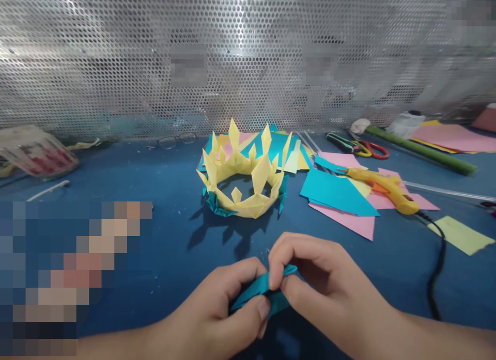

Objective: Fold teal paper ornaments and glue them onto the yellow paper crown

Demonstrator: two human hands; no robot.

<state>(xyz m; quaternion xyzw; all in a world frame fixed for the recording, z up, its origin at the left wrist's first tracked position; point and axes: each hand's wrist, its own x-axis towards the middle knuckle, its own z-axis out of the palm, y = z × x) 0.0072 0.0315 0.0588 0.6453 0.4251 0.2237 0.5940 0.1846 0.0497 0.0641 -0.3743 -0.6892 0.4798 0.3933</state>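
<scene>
A small folded piece of blue paper is held low over the table, between my two hands. My left hand grips its left side, with the thumb in front. At its right end my right hand pinches the paper between thumb and forefinger. Part of the folded paper is hidden behind my fingers. Just beyond my hands stands a yellow paper crown with pointed tips, upright on the blue table. Blue folded pieces sit on the crown's outer side.
To the right lie a yellow glue gun with a black cord, blue paper sheets and scissors. A green stem lies behind. Glasses rest near the perforated metal panel. A clear container is at left.
</scene>
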